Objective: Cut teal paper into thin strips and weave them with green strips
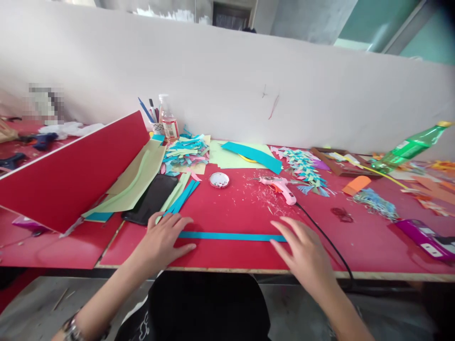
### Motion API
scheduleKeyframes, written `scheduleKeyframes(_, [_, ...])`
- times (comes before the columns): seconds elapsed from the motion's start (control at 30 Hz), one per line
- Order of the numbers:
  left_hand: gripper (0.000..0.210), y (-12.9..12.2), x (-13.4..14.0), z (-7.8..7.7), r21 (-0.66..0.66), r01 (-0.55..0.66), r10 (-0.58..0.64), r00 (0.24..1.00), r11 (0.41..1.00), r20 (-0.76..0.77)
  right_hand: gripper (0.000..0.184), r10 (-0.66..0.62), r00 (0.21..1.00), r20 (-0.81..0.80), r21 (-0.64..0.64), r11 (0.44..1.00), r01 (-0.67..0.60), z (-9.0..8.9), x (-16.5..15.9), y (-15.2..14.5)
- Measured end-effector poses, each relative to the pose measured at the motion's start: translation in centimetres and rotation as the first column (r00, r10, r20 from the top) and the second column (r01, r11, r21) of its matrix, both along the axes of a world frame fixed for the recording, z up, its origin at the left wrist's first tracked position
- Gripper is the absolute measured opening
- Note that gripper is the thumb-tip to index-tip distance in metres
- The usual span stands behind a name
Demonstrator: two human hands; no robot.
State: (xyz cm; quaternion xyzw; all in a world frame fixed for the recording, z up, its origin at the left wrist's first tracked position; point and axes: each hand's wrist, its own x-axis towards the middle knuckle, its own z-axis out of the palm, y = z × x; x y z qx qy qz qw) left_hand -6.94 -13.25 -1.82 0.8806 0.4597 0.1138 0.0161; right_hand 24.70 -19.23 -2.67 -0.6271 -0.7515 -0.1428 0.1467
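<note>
A long blue paper strip [231, 236] lies flat across the red tabletop, parallel to the near edge. My left hand [162, 239] is at its left end, fingers and thumb spread, palm down; that end is hidden under the hand. Over the right end is my right hand [304, 244], its fingers also apart, with the strip passing between thumb and fingers. Just beyond my left hand are more blue strips [184, 196] and pale green strips [174, 193]. A pink glue gun [279, 188] rests on its side beyond my right hand, amid glue threads.
A red divider board [81, 170] stands at left, beside a black phone [151, 199]. Farther back are a white lid [219, 180], a pile of paper strips [186, 154] and a clear pump bottle [169, 121]. A green bottle [408, 149] leans at right. The glue gun's cord [327, 239] crosses the near edge.
</note>
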Motion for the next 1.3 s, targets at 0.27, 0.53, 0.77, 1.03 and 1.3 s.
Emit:
scheduleKeyframes(0.27, [0.013, 2.5, 2.9, 0.4, -0.102, 0.227, -0.231, 0.972, 0.969, -0.036, 0.018, 0.384, 0.91, -0.155, -0.117, 0.908, -0.402, -0.7, -6.0, 4.3])
scheduleKeyframes(0.53, [0.02, 2.6, 3.3, 0.2, 0.119, 0.334, -0.306, 0.929, 0.935, -0.207, 0.02, 0.343, 0.87, -0.353, -0.172, 0.891, -0.421, 0.5, -6.1, 5.1])
scheduleKeyframes(0.77, [0.028, 1.9, 4.7, 2.2, -0.138, 0.301, -0.311, 0.948, 0.944, -0.062, 0.018, 0.458, 0.84, -0.292, -0.162, 0.841, -0.516, 2.7, -6.5, 5.0])
scheduleKeyframes(1.03, [0.039, 0.8, 4.7, 4.3, -0.482, 0.257, -0.22, 0.966, 0.837, 0.133, 0.016, 0.48, 0.866, -0.139, -0.062, 0.869, -0.492, 2.2, -8.7, 4.5])
scheduleKeyframes(1.3, [0.03, 0.5, 5.3, 4.6, -0.334, 0.212, -0.226, 0.974, 0.918, -0.003, 0.013, 0.438, 0.858, -0.269, -0.098, 0.873, -0.477, 2.5, -9.1, 4.7])
